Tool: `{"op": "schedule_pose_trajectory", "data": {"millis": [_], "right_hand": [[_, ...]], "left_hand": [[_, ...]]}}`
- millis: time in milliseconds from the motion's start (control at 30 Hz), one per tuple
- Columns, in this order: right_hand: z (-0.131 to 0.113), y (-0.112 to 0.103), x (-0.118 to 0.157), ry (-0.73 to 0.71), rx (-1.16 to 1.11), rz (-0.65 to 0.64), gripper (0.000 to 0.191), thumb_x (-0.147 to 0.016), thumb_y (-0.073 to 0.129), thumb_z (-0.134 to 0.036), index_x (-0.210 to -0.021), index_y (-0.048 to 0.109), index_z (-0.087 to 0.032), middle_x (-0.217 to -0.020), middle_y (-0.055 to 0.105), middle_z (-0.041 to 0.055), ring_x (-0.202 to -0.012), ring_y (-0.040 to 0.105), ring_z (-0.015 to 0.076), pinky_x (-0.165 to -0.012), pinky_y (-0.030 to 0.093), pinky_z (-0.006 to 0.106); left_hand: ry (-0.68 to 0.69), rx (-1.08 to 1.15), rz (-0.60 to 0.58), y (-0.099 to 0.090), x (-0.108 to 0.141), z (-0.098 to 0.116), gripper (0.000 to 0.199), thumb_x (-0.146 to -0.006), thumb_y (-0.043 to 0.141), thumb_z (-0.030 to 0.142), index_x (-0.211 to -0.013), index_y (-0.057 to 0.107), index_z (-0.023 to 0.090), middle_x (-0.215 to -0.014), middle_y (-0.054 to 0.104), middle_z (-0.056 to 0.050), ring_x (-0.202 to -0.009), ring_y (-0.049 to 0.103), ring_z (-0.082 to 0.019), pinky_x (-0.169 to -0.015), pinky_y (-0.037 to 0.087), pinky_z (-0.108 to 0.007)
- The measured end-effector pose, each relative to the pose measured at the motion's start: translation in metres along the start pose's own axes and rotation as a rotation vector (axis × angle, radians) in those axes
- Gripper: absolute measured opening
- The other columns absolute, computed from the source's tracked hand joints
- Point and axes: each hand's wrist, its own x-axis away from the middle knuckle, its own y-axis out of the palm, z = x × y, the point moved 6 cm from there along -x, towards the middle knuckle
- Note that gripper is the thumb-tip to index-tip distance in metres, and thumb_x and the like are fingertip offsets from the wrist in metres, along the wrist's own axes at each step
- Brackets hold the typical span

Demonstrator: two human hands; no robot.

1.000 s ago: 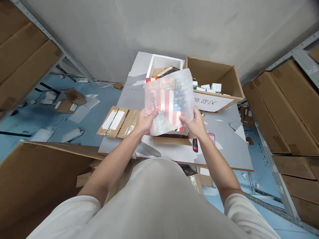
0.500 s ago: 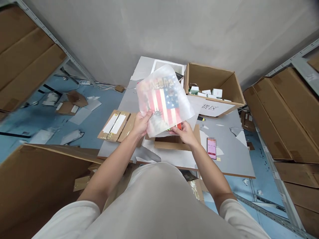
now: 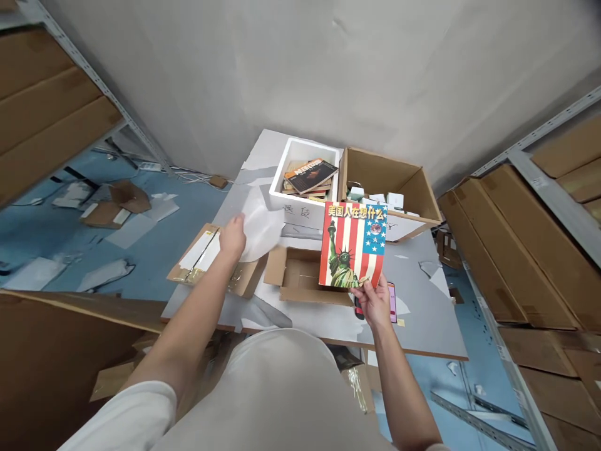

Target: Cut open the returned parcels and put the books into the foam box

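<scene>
Colourful flat book [image 3: 342, 241]: held up right of the frame's centre, its cover facing the viewer, printed with red and white stripes, white stars on blue and a green statue; the right end of the open box is partly covered by it in view.
Right hand [image 3: 374, 302]: the book's lower right corner is pinched between thumb and fingers.
Left hand [image 3: 233, 238]: closed in the left middle of the frame, where a thin translucent white sheet [image 3: 260, 228] is gripped; the fingertips are hidden.
Small open brown cardboard box [image 3: 317, 294]: set on the grey surface [image 3: 422, 300], just below the frame's centre.
White rectangular tub [image 3: 278, 178]: placed above the centre, filled with books.
Large brown cardboard carton [image 3: 420, 181]: stood beside the tub, upper right of centre, with small white boxes [image 3: 395, 200] inside.
Pink-screened phone [image 3: 392, 305]: partly hidden by the right hand.
</scene>
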Motion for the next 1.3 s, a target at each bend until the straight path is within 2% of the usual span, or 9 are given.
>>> {"op": "schedule_pose_trajectory", "data": {"millis": [133,200,300,367,600,733,1033,1200,1300], "right_hand": [[0.003,0.006,0.011,0.012,-0.067,0.016,0.043,-0.072,0.078,-0.033,-0.110,0.057,-0.033,-0.090,0.067,-0.0050,-0.066,0.066,0.0084,-0.064,0.062,0.028],[0.008,0.016,0.018,0.026,-0.094,0.006,0.044,-0.072,0.078,-0.033,-0.110,0.056,-0.034,-0.091,0.067,-0.0054,-0.068,0.066,0.0088,-0.065,0.062,0.029],[0.019,0.036,0.028,0.063,-0.119,-0.042,0.050,-0.072,0.077,-0.035,-0.114,0.052,-0.037,-0.096,0.068,-0.0050,-0.070,0.068,0.0104,-0.067,0.061,0.032],[0.023,0.048,0.033,0.083,-0.103,-0.099,0.051,-0.072,0.076,-0.039,-0.116,0.050,-0.038,-0.100,0.068,-0.0039,-0.074,0.068,0.0124,-0.070,0.061,0.035],[-0.039,0.051,-0.007,-0.046,0.167,-0.225,0.069,-0.071,0.070,-0.057,-0.132,0.048,-0.034,-0.105,0.069,0.0046,-0.078,0.067,0.0190,-0.063,0.056,0.032],[-0.074,0.048,-0.036,-0.094,0.438,-0.183,0.050,-0.079,0.064,-0.054,-0.121,0.061,-0.027,-0.088,0.072,0.0040,-0.063,0.062,0.0167,-0.050,0.050,0.028],[-0.078,0.048,-0.044,-0.124,0.478,-0.229,0.040,-0.079,0.063,-0.053,-0.106,0.069,-0.024,-0.088,0.072,0.0034,-0.064,0.061,0.0145,-0.048,0.049,0.025],[-0.083,0.042,-0.047,-0.055,0.340,-0.301,0.049,-0.079,0.059,-0.058,-0.115,0.066,-0.025,-0.092,0.071,0.0039,-0.071,0.066,0.0175,-0.057,0.054,0.031],[-0.094,0.056,-0.044,-0.135,0.332,-0.419,0.056,-0.072,0.069,-0.053,-0.122,0.061,-0.031,-0.111,0.069,0.0038,-0.095,0.066,0.0226,-0.080,0.055,0.039]], "left_hand": [[0.030,0.017,0.106,-0.011,0.029,0.037,0.070,-0.079,0.062,0.036,-0.140,0.040,0.008,-0.153,0.024,-0.025,-0.143,0.009,-0.044,-0.109,0.012,-0.068],[0.105,0.256,0.064,-0.015,0.062,0.068,0.077,-0.079,0.062,0.046,-0.143,0.036,0.012,-0.154,0.023,-0.022,-0.144,0.013,-0.039,-0.112,0.015,-0.063],[0.289,0.829,-0.441,0.001,0.127,0.123,0.080,-0.077,0.065,0.050,-0.143,0.035,0.017,-0.143,0.045,-0.018,-0.131,0.045,-0.032,-0.107,0.039,-0.050],[0.208,1.117,-0.642,0.006,0.162,0.140,0.069,-0.081,0.061,0.049,-0.139,0.041,0.019,-0.135,0.054,-0.016,-0.119,0.056,-0.030,-0.097,0.049,-0.045],[-0.161,1.311,-0.765,0.008,0.196,0.115,0.056,-0.072,0.074,0.040,-0.122,0.057,0.023,-0.117,0.067,-0.010,-0.101,0.066,-0.028,-0.071,0.060,-0.035],[-0.238,1.302,-0.778,0.016,0.213,0.104,0.055,-0.070,0.076,0.039,-0.120,0.060,0.023,-0.117,0.066,-0.010,-0.102,0.066,-0.028,-0.071,0.060,-0.034],[-0.264,1.362,-0.694,0.021,0.222,0.102,0.057,-0.076,0.068,0.049,-0.125,0.054,0.024,-0.124,0.062,-0.009,-0.096,0.066,-0.023,-0.065,0.059,-0.029],[-0.358,1.476,-0.784,0.015,0.223,0.104,0.055,-0.075,0.072,0.046,-0.122,0.056,0.025,-0.111,0.068,-0.009,-0.080,0.068,-0.020,-0.063,0.058,-0.032],[-0.456,1.554,-0.919,0.013,0.227,0.111,0.050,-0.074,0.074,0.039,-0.120,0.058,0.025,-0.110,0.069,-0.008,-0.085,0.069,-0.021,-0.068,0.058,-0.033]]}}
